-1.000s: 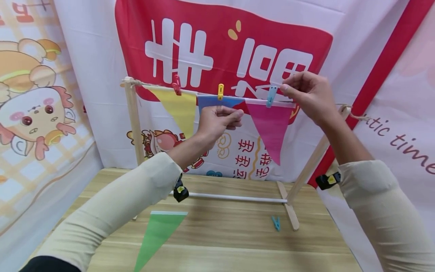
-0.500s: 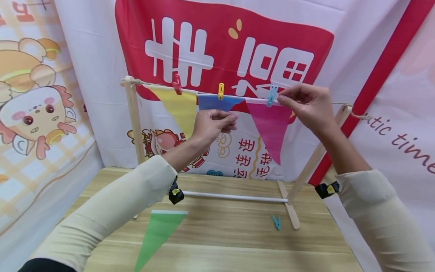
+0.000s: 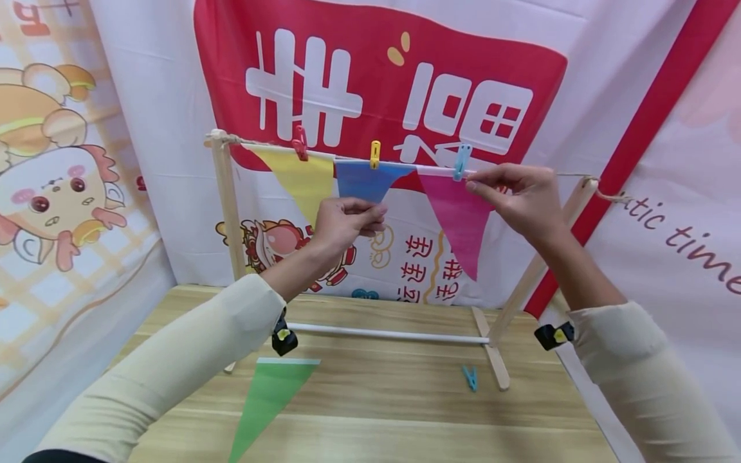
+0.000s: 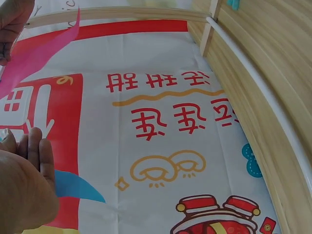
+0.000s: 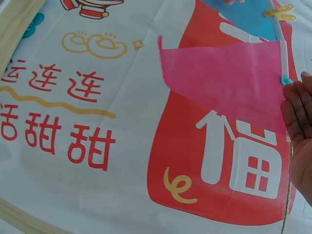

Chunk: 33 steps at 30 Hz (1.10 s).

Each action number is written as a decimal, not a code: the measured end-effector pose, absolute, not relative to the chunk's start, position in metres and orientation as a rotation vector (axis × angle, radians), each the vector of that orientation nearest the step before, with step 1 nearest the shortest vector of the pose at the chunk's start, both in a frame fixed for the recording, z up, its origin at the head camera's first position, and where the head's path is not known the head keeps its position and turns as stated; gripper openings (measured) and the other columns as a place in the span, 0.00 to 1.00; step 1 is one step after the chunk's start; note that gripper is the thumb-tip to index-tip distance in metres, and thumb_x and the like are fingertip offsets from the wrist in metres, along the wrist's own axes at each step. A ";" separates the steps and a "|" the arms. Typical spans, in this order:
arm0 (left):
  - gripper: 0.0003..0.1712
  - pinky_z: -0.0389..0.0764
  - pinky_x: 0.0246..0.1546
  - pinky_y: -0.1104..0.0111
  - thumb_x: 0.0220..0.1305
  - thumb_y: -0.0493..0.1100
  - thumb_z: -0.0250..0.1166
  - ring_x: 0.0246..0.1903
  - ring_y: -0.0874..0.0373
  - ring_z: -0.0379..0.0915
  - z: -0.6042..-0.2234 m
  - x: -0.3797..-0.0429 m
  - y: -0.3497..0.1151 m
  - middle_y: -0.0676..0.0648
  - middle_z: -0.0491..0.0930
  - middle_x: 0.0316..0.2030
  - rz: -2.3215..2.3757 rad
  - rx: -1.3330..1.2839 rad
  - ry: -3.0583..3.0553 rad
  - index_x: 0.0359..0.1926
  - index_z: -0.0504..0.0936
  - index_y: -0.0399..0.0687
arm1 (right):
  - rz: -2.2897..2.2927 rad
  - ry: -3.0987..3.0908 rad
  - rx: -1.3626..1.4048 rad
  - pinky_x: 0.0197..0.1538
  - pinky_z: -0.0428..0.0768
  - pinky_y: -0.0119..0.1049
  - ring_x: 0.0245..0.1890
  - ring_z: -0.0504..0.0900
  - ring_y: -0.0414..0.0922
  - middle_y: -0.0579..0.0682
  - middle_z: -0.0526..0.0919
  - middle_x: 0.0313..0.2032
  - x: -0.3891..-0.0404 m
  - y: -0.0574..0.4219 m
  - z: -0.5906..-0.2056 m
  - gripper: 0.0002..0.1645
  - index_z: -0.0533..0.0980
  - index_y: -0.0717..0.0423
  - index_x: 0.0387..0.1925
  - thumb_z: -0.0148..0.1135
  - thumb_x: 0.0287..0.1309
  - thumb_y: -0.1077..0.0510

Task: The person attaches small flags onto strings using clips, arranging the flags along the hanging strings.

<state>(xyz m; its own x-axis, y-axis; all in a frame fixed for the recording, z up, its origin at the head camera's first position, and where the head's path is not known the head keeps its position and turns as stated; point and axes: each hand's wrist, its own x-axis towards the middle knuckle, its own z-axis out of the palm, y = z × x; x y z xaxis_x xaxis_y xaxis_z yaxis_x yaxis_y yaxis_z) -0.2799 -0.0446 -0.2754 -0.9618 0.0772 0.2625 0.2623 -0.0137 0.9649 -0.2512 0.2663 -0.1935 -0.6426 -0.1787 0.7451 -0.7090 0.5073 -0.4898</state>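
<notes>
A pink pennant (image 3: 454, 222) hangs from the string under a light blue clothespin (image 3: 462, 162). My right hand (image 3: 521, 196) pinches its top edge at the right corner, just beside that clothespin. In front of the blue pennant (image 3: 361, 180), which a yellow clothespin (image 3: 375, 155) fixes to the line, my left hand (image 3: 347, 224) hovers with loosely bent fingers and holds nothing. The left wrist view shows the blue tip (image 4: 80, 187) hanging loose past that hand. Farther left is a yellow pennant (image 3: 301, 177) under a red clothespin (image 3: 300, 143).
The string runs between two wooden posts (image 3: 227, 212), joined low down by a white rod (image 3: 393, 334). On the wooden table (image 3: 370, 399) lie a green pennant (image 3: 269, 399) and a loose blue clothespin (image 3: 470, 379). A printed cloth (image 3: 185, 77) hangs behind.
My right hand has come down from beside the top of the light blue clothespin to the pink pennant's top corner. My left hand has drifted down and left, uncovering more of the blue pennant.
</notes>
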 end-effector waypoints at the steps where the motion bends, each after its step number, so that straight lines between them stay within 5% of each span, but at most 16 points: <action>1: 0.16 0.95 0.52 0.64 0.75 0.48 0.77 0.45 0.52 0.97 -0.277 -0.280 -0.045 0.41 0.96 0.49 -2.124 -0.364 -2.108 0.57 0.94 0.45 | 1.078 -2.122 0.727 0.51 0.90 0.24 0.49 0.91 0.40 0.49 0.97 0.53 -0.251 0.266 -0.195 0.16 0.93 0.54 0.56 0.80 0.69 0.56; 13: 0.15 0.95 0.53 0.63 0.76 0.48 0.76 0.44 0.53 0.97 -0.291 -0.280 -0.050 0.37 0.95 0.51 -2.133 -0.352 -2.138 0.55 0.95 0.45 | 0.995 -2.210 0.722 0.51 0.88 0.22 0.47 0.90 0.32 0.54 0.96 0.51 -0.252 0.267 -0.224 0.14 0.93 0.55 0.53 0.81 0.68 0.56; 20: 0.16 0.95 0.57 0.54 0.75 0.48 0.77 0.44 0.53 0.97 -0.299 -0.278 -0.048 0.36 0.95 0.51 -2.127 -0.374 -2.127 0.56 0.94 0.43 | 1.026 -2.226 0.736 0.49 0.89 0.22 0.44 0.89 0.35 0.56 0.96 0.49 -0.252 0.270 -0.236 0.15 0.93 0.56 0.54 0.81 0.68 0.58; 27: 0.16 0.96 0.50 0.62 0.76 0.47 0.76 0.41 0.57 0.96 -0.305 -0.276 -0.050 0.37 0.95 0.50 -2.110 -0.360 -2.177 0.57 0.93 0.43 | 1.087 -2.216 0.781 0.50 0.90 0.24 0.45 0.92 0.35 0.56 0.96 0.50 -0.253 0.271 -0.248 0.16 0.92 0.56 0.56 0.80 0.69 0.60; 33: 0.17 0.95 0.54 0.56 0.77 0.49 0.75 0.41 0.58 0.96 -0.311 -0.277 -0.059 0.35 0.94 0.53 -2.102 -0.363 -2.202 0.58 0.93 0.45 | 1.122 -2.236 0.782 0.49 0.90 0.25 0.42 0.92 0.37 0.56 0.96 0.51 -0.255 0.273 -0.257 0.18 0.91 0.55 0.59 0.80 0.69 0.60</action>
